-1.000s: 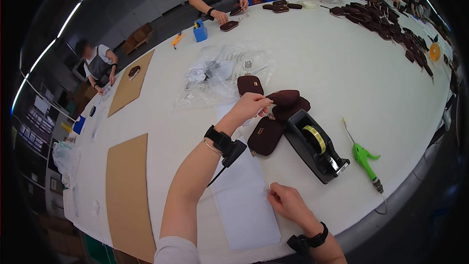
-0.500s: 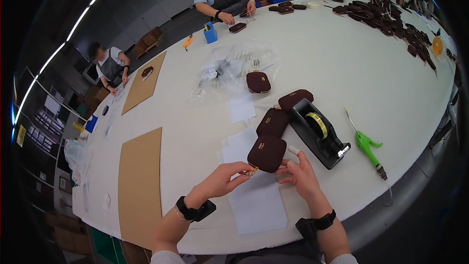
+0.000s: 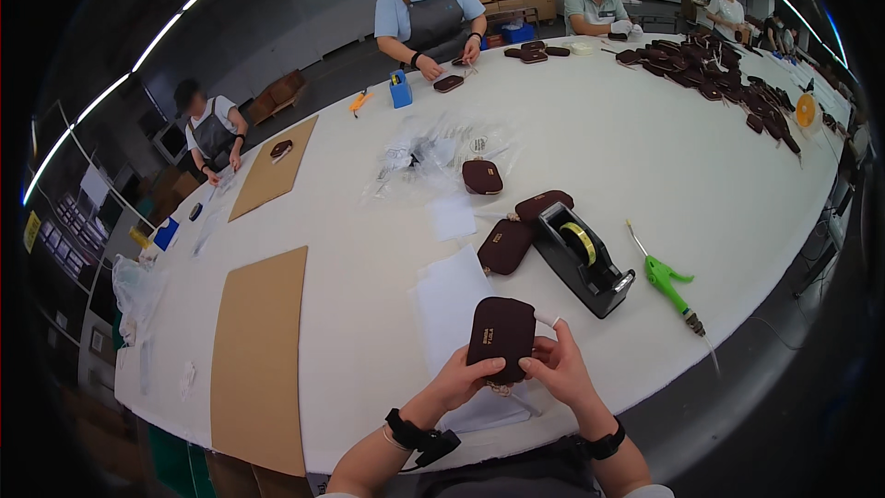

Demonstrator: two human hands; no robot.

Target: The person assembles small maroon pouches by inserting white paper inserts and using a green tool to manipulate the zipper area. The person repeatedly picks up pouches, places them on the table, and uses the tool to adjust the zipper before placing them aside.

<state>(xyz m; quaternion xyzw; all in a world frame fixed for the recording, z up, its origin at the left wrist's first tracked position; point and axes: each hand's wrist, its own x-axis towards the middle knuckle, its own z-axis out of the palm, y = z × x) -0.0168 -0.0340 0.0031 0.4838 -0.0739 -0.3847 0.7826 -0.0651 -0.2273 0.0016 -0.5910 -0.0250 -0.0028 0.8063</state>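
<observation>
Head view: both hands, left hand [image 3: 458, 378] and right hand [image 3: 556, 371], clasp one dark brown pouch [image 3: 501, 337] above white paper [image 3: 452, 300]; two more pouches [image 3: 505, 246] wait unhandled beside the tape dispenser [image 3: 583, 258].

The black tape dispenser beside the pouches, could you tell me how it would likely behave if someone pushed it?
The tape dispenser looks blocky with a long flat base, so it would probably slide rather than tip. Its solid body suggests it is heavy for its size. The white table looks smooth, so a firm shove might move it into the pouch alongside.
</observation>
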